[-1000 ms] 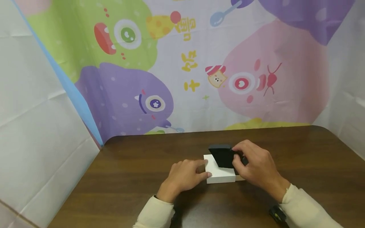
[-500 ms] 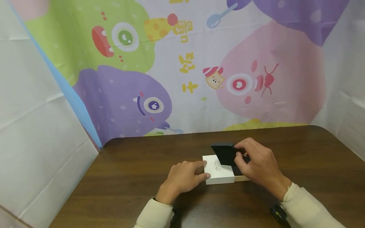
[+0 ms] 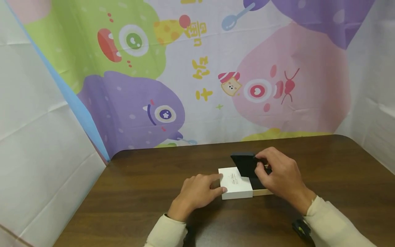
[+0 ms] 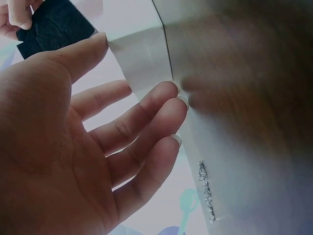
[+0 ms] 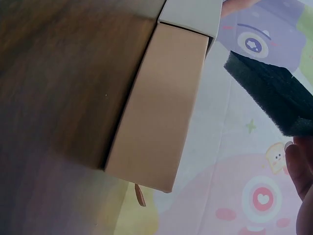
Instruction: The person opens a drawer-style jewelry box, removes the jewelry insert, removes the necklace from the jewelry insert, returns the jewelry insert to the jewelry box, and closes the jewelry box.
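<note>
A small white box sleeve (image 3: pixel 232 185) with dark print on top lies on the table. From its right end sticks out a light-brown inner tray (image 5: pixel 156 103) with a black interior and a short ribbon tab (image 5: pixel 140 195). My left hand (image 3: pixel 197 192) rests at the sleeve's left end, thumb and index finger touching its edge, the other fingers loosely bent. Over the tray, my right hand (image 3: pixel 282 173) pinches a black foam pad (image 3: pixel 245 164) between thumb and fingers. The pad is tilted up, and its porous edge shows in the right wrist view.
The dark wooden table (image 3: pixel 139 199) has a curved back edge. Behind it hangs a cartoon-print cloth (image 3: pixel 172 68); pale sheets (image 3: pixel 40 120) hang at the left and right. A small strip of bright speckles (image 4: pixel 206 191) shows in the left wrist view.
The right hand has raised the foam pad slightly and drawn it right. More of the tray and of the sleeve's print shows. The left hand has stayed at the sleeve's end.
</note>
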The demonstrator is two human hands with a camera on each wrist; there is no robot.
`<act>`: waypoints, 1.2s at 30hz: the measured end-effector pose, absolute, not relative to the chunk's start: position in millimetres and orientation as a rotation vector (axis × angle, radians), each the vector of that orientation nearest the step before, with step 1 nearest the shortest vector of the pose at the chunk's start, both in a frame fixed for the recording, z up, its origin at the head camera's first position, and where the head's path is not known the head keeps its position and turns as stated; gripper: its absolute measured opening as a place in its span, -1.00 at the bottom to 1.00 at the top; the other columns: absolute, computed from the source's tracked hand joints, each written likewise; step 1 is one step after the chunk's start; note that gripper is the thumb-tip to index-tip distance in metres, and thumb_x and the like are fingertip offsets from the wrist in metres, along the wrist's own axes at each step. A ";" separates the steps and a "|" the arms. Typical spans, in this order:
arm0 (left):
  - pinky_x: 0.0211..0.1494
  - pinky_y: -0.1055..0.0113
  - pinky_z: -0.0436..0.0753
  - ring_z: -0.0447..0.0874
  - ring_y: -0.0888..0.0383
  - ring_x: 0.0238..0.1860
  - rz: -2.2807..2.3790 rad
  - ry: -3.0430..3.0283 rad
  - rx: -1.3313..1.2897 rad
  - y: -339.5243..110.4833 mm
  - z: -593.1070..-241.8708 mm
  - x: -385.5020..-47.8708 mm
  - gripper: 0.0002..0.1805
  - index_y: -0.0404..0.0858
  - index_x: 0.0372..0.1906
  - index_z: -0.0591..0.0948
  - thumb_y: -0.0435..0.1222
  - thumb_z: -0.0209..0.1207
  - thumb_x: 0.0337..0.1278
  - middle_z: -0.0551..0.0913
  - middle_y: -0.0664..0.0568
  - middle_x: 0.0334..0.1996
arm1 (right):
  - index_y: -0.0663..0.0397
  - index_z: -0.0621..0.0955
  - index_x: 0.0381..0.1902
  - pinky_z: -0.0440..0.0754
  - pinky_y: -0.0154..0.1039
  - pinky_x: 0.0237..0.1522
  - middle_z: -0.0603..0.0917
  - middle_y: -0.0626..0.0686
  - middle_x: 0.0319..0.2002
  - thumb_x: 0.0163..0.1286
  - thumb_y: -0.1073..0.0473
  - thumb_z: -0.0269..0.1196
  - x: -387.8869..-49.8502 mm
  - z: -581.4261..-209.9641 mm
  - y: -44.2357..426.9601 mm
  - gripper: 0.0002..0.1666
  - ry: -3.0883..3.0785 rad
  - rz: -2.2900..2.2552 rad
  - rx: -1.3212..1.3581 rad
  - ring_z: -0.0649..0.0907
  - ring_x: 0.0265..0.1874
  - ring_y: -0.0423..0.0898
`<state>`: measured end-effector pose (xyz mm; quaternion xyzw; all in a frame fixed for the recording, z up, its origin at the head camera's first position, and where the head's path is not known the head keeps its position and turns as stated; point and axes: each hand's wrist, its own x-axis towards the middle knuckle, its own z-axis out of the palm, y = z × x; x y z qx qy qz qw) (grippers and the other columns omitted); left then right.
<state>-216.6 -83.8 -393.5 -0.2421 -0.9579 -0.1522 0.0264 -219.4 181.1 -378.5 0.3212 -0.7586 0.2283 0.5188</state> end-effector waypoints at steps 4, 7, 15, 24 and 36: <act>-0.51 0.24 0.39 0.48 0.26 -0.50 -0.461 -2.954 -0.754 -83.7 -394.0 -216.3 -0.46 0.14 0.27 0.62 0.19 0.22 0.23 0.46 0.34 -0.60 | 0.18 0.63 -0.35 0.51 -0.23 -0.60 0.61 -0.01 -0.44 0.16 0.19 0.06 -219.4 -378.7 182.1 -0.75 -1.815 0.538 0.763 0.53 -0.61 -0.20; -0.51 0.24 0.39 0.49 0.25 -0.48 -0.449 -2.947 -0.759 -82.5 -393.8 -216.9 -0.46 0.14 0.27 0.62 0.19 0.21 0.24 0.44 0.33 -0.61 | 0.19 0.63 -0.35 0.49 -0.23 -0.61 0.61 0.00 -0.44 0.16 0.20 0.06 -219.5 -378.1 183.7 -0.76 -1.812 0.530 0.760 0.51 -0.62 -0.19; -0.50 0.24 0.39 0.50 0.22 -0.45 -0.437 -2.950 -0.782 -79.5 -390.9 -218.5 -0.44 0.11 0.31 0.60 0.18 0.20 0.27 0.43 0.29 -0.66 | 0.20 0.62 -0.35 0.46 -0.21 -0.62 0.58 0.00 -0.46 0.16 0.18 0.04 -219.8 -376.0 189.1 -0.74 -1.827 0.513 0.719 0.48 -0.62 -0.17; -0.49 0.24 0.40 0.54 0.21 -0.39 -0.431 -2.967 -0.764 -80.8 -391.6 -216.5 -0.44 0.12 0.31 0.59 0.18 0.20 0.26 0.56 0.22 -0.57 | 0.20 0.62 -0.38 0.43 -0.21 -0.61 0.57 -0.01 -0.49 0.14 0.19 0.04 -220.3 -376.2 189.3 -0.74 -1.807 0.508 0.706 0.46 -0.62 -0.17; -0.48 0.23 0.41 0.54 0.21 -0.40 -0.431 -2.965 -0.756 -81.9 -394.0 -214.4 -0.43 0.10 0.31 0.60 0.19 0.19 0.27 0.58 0.22 -0.55 | 0.20 0.63 -0.38 0.44 -0.21 -0.59 0.57 0.00 -0.49 0.14 0.18 0.03 -221.2 -378.0 190.4 -0.73 -1.822 0.527 0.690 0.47 -0.62 -0.15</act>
